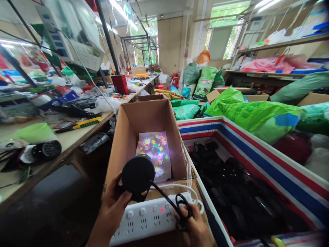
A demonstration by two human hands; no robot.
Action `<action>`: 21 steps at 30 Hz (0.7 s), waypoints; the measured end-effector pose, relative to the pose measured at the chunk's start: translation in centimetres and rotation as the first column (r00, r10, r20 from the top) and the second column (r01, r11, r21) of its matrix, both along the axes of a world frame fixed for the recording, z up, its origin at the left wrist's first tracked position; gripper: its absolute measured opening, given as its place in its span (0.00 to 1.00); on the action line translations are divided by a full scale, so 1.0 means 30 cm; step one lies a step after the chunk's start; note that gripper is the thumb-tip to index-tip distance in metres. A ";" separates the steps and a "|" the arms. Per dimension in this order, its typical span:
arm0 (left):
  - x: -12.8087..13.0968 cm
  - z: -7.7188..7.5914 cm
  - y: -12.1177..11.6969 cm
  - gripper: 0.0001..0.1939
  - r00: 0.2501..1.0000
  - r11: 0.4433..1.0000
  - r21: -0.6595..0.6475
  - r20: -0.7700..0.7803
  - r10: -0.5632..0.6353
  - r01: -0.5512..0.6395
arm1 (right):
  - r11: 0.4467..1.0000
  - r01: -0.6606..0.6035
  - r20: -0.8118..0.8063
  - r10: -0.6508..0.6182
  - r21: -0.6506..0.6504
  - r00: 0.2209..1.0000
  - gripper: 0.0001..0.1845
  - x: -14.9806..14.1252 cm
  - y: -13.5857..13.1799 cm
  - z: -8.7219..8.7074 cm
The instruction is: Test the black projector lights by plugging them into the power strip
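Lamp [138, 175] sits in your left hand [113, 206], held up at the near end of an open cardboard box [144, 115]. Your left forearm rises from 7 o'clock; the thumb presses the lamp's near side and the fingers wrap its left edge, clamped on the housing. Your right hand [196, 223], at 4 o'clock from the lamp, is closed on the looped cable [167, 196], fingers curled inward; whether the plug is seated cannot be told. The lamp's base is a flat, matt black disc; the cable is smooth and black. At 1 o'clock, a pale paper sheet [164, 173] carries multicoloured light spots. At 5 o'clock lies a glossy white power strip [136, 224], its indicator red. At 3 o'clock stands a red, white and blue striped bin [246, 147] containing black, shiny pieces [231, 188].
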State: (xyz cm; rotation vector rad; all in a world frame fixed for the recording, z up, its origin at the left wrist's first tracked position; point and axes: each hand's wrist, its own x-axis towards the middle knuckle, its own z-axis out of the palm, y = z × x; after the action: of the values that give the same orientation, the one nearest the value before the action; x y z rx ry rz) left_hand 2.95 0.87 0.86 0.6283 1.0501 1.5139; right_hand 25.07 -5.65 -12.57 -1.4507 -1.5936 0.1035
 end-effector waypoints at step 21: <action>0.005 -0.021 -0.002 0.29 0.999 0.999 0.051 0.029 -0.021 0.019 | 0.995 -0.078 -0.011 0.078 -0.063 0.997 0.17 0.012 -0.002 0.124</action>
State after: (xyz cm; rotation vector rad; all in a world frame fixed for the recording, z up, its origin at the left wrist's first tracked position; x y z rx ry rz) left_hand 3.11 0.83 0.23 0.6481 0.9827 1.5320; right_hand 25.44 -5.71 -8.84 -1.4345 -1.6531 0.2073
